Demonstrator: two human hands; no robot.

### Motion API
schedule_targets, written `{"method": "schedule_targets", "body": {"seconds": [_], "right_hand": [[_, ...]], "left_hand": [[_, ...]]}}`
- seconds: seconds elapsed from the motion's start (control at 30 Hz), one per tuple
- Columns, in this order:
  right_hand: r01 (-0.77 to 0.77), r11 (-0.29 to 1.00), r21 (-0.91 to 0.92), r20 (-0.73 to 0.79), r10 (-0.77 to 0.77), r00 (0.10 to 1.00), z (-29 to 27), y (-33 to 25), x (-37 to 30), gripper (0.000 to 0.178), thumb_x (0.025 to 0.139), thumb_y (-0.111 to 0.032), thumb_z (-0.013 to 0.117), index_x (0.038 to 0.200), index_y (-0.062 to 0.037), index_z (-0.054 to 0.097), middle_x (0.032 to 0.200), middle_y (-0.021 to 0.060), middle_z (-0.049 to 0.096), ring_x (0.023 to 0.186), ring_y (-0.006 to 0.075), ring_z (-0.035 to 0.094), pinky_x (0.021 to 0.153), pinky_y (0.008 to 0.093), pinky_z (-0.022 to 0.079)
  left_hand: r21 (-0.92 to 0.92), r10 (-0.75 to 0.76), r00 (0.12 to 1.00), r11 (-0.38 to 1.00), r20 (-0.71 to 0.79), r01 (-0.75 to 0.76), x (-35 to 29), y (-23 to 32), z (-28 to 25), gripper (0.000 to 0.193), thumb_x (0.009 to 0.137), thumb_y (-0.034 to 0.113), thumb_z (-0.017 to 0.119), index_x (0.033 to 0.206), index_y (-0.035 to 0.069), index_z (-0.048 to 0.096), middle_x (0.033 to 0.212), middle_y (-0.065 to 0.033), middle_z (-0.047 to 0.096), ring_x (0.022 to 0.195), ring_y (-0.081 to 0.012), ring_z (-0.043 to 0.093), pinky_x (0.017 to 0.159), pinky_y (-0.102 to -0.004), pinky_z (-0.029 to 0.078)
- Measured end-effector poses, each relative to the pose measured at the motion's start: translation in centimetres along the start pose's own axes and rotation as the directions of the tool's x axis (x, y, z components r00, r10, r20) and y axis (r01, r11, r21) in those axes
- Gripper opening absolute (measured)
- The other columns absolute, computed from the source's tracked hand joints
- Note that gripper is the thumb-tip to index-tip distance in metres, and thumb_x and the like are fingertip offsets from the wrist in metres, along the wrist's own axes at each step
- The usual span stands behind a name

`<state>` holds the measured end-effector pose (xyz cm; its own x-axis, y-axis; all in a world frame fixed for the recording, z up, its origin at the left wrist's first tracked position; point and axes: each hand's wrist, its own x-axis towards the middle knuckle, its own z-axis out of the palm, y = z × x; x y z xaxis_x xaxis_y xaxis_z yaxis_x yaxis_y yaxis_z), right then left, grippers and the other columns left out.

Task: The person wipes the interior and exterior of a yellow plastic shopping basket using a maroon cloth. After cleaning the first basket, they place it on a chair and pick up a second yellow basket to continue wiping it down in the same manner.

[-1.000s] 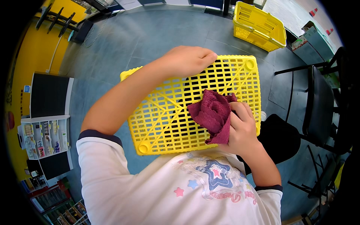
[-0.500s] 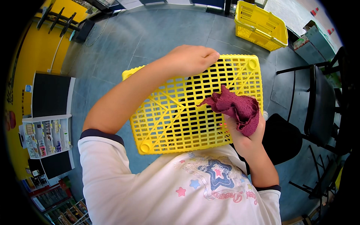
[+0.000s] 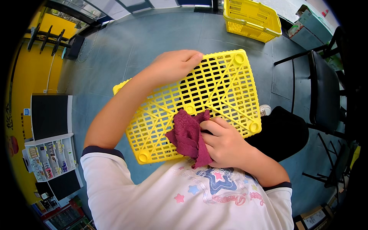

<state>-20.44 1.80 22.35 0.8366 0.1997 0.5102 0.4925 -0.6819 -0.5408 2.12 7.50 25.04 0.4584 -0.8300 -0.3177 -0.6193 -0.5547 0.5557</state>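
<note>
A yellow plastic shopping basket (image 3: 207,104) lies across my lap area with its slotted underside facing me, tilted a little. My left hand (image 3: 177,65) reaches over it and is closed round its far edge; part of the fingers is hidden behind the rim. A crumpled maroon cloth (image 3: 187,132) rests against the underside near the edge closest to my body. Bent round that cloth are the fingers of my right hand (image 3: 226,145), pressing it to the slats.
Another yellow basket (image 3: 253,21) stands on the grey tiled floor (image 3: 115,57) at the far right. Black chairs (image 3: 326,88) stand on the right, near cartons (image 3: 306,34). A white display shelf (image 3: 51,157) is at the left, by a yellow wall (image 3: 42,76).
My right hand has moved the cloth leftward and nearer my body across the underside. The basket has tilted and shifted left, with my left hand still on its far edge.
</note>
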Motion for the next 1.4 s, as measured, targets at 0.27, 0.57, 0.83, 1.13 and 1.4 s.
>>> {"method": "schedule_targets", "body": {"seconds": [0.27, 0.57, 0.83, 1.13, 1.4], "right_hand": [[-0.152, 0.988, 0.027, 0.146, 0.147, 0.978, -3.4, -0.2, -4.7, 0.035, 0.057, -0.02, 0.073, 0.086, -0.0034, 0.064, 0.089, 0.0049, 0.063, 0.095, 0.0257, 0.054, 0.084, 0.0357, 0.044], [-0.537, 0.786, 0.308, -0.148, 0.597, 0.789, -6.8, -0.5, -10.2, 0.033, 0.07, -0.013, 0.074, 0.098, -0.0019, 0.063, 0.088, 0.0088, 0.065, 0.081, 0.0211, 0.059, 0.077, 0.031, 0.048], [-0.621, 0.696, 0.36, -0.42, 0.716, 0.558, -5.4, 0.5, -11.0, 0.03, 0.078, 0.003, 0.071, 0.106, -0.0011, 0.061, 0.101, 0.0103, 0.065, 0.089, 0.0225, 0.062, 0.083, 0.0313, 0.048], [-0.511, 0.762, 0.397, -0.22, 0.62, 0.754, -4.3, 1.0, -12.2, 0.037, 0.069, -0.013, 0.075, 0.102, -0.0006, 0.063, 0.103, 0.0111, 0.065, 0.093, 0.0265, 0.057, 0.083, 0.0352, 0.047], [-0.269, 0.596, 0.757, -0.624, 0.781, -0.025, -8.6, 2.5, -13.3, 0.038, 0.081, -0.003, 0.068, 0.117, -0.0006, 0.054, 0.111, 0.0072, 0.059, 0.098, 0.0175, 0.058, 0.088, 0.0304, 0.044]], "left_hand": [[-0.074, -0.089, 0.994, 0.993, 0.069, 0.094, 0.6, 0.1, -0.2, 0.043, 0.098, 0.044, 0.036, 0.12, 0.015, 0.061, 0.111, -0.006, 0.066, 0.1, -0.0224, 0.061, 0.088, -0.0336, 0.045], [-0.065, -0.11, 0.991, 0.991, 0.072, 0.114, 0.8, 0.3, -0.2, 0.044, 0.101, 0.039, 0.037, 0.126, 0.009, 0.058, 0.117, -0.0086, 0.063, 0.106, -0.0169, 0.058, 0.094, -0.0297, 0.042], [-0.029, -0.096, 0.994, 0.995, 0.051, 0.098, 0.8, 0.0, -0.2, 0.044, 0.101, 0.039, 0.037, 0.125, 0.01, 0.058, 0.117, -0.0097, 0.063, 0.107, -0.0188, 0.059, 0.094, -0.0303, 0.042], [-0.031, -0.06, 0.997, 0.998, 0.049, 0.062, 0.8, 0.0, -0.2, 0.046, 0.098, 0.044, 0.036, 0.126, 0.015, 0.059, 0.118, -0.0093, 0.064, 0.11, -0.0262, 0.059, 0.094, -0.034, 0.043], [-0.044, -0.044, 0.998, 0.998, 0.043, 0.046, 0.9, -0.6, -0.1, 0.046, 0.098, 0.045, 0.036, 0.125, 0.014, 0.059, 0.118, -0.0093, 0.064, 0.109, -0.0258, 0.059, 0.094, -0.0339, 0.043]]}}
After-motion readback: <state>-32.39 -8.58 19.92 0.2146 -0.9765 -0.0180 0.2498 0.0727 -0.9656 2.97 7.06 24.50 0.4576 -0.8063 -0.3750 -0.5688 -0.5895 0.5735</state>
